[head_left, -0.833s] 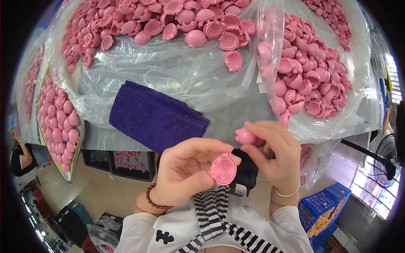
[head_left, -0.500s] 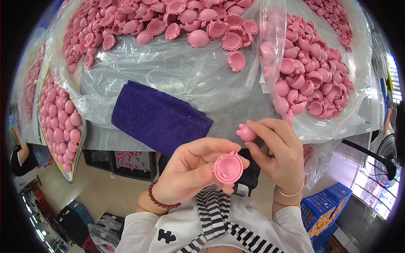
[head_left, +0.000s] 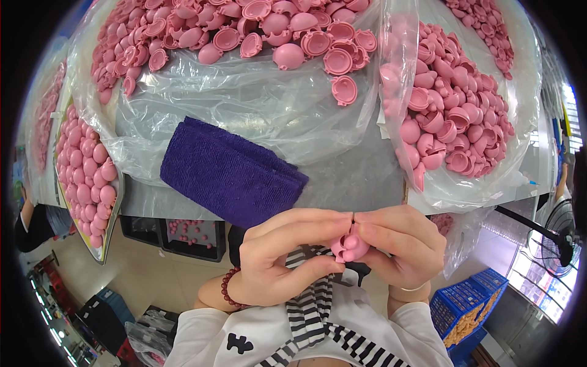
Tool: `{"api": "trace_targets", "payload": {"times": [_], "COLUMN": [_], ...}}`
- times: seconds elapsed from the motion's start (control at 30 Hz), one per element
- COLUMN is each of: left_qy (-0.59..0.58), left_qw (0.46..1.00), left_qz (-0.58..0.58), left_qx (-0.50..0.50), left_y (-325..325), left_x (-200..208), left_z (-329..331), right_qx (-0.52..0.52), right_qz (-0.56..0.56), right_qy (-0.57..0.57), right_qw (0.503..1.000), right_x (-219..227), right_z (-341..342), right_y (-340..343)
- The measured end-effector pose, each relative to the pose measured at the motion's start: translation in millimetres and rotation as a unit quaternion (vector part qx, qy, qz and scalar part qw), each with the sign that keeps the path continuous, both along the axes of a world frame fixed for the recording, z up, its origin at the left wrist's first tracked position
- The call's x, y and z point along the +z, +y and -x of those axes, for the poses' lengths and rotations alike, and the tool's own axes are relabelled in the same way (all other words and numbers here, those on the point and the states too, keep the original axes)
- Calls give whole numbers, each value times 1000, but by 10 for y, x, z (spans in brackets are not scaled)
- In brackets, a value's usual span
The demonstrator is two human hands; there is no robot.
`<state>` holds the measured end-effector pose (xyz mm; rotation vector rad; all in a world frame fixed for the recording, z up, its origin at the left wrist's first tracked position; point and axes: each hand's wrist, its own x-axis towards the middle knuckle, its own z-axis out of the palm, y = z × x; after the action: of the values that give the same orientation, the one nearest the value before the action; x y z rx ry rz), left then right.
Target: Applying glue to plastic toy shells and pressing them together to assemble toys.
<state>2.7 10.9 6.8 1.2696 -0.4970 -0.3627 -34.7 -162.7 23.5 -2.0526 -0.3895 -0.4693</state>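
Two pink plastic shell parts [head_left: 350, 246] meet between my hands, just in front of the table edge. My left hand [head_left: 293, 254] grips one part from the left, thumb below and fingers above. From the right, my right hand [head_left: 400, 244] pinches the other part, its fingertips touching those of my left hand at the top. Fingers cover much of both parts, so how far they fit together is hidden. Beyond my left hand lies a folded purple towel [head_left: 229, 171] on the table.
A heap of pink shell halves [head_left: 287, 55] covers the far table on plastic sheeting [head_left: 244, 110]. More pink parts [head_left: 452, 110] lie in a bag at right. Pink balls [head_left: 85, 177] fill a tray at left. Below are a black bin [head_left: 192, 241], blue crates [head_left: 468, 300] and a fan [head_left: 559, 235].
My right hand has brought its small rounded pink part left and down against the open pink half in my left hand. The left hand has turned that half, and both hands now touch.
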Motion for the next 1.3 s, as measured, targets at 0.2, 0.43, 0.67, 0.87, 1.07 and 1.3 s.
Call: {"api": "trace_targets", "payload": {"times": [0.2, 0.43, 0.67, 0.87, 1.07, 1.3], "left_qy": [-40, -58, -49, -67, -66, -94], "left_qw": [999, 998, 998, 996, 997, 995], "left_qz": [-25, -2, 2, -16, 24, 26], "left_qx": [-16, -40, -26, -53, -22, -35], "left_y": [-3, -37, -72, -82, -105, -94], "left_x": [-33, -37, -81, -72, -74, -69], "left_z": [-32, -54, -56, -40, -20, -38], "right_qx": [-28, -35, -18, 85, 143, 149], "right_qz": [-20, 67, -79, -344, -303, -313], "right_qy": [-14, 7, 31, 223, 205, 157], "right_qw": [999, 997, 996, 908, 920, 925], "right_x": [-59, 25, -138, -203, -224, -253], "right_z": [54, 87, 122, 73, 11, 0], "right_y": [16, 1, -31, 63, 7, 18]}}
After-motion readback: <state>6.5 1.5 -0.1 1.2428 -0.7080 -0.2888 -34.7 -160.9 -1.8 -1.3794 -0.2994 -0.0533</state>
